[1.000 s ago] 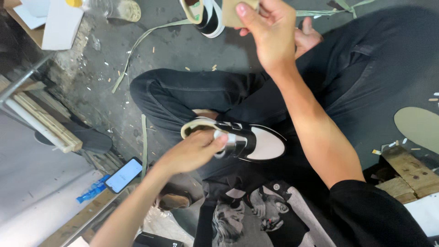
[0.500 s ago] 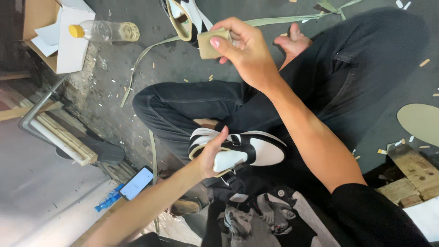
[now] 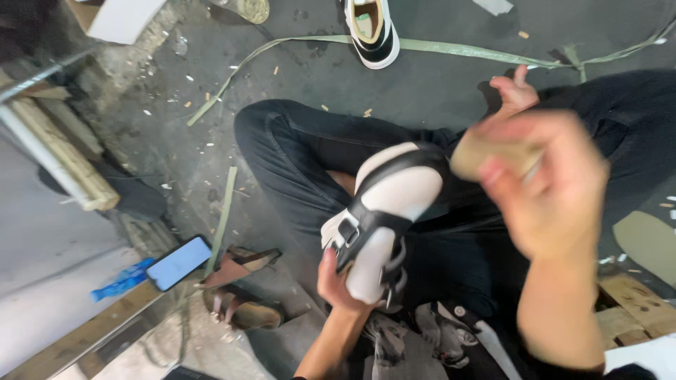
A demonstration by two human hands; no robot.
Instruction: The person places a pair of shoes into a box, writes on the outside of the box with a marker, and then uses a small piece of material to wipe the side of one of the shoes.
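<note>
My left hand (image 3: 336, 281) grips a white and black shoe (image 3: 384, 214) by its heel end, holding it upright over my lap with the toe pointing up. My right hand (image 3: 553, 186) is blurred by motion just right of the shoe's toe and holds a small tan block (image 3: 489, 153) between thumb and fingers. I sit cross-legged in dark trousers (image 3: 303, 151) on a grey floor.
A second white and black shoe (image 3: 372, 28) lies at the top by a long pale green strip (image 3: 458, 49). A phone (image 3: 179, 262) with a lit screen and brown sandals (image 3: 239, 295) lie lower left. Wooden slats (image 3: 56, 151) are at left, wood blocks (image 3: 634, 302) at right.
My left hand has turned the shoe from lying flat to standing toe up. My right hand has come down from the far shoe toward the held one, carrying the tan block.
</note>
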